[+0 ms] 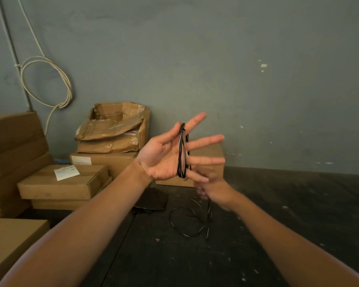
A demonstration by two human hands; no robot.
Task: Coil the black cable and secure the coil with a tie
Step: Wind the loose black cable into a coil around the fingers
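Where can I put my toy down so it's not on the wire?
The dark floor right of the right hand is bare, up to the wall. The left is crowded with cardboard boxes. The middle holds loose black cable and a dark flat thing.

black cable (181, 151), looped around spread fingers

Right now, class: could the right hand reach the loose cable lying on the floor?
Probably yes. The right hand hovers just above the loose cable on the floor, with nothing between them; it seems to grip the strand running down from the left hand.
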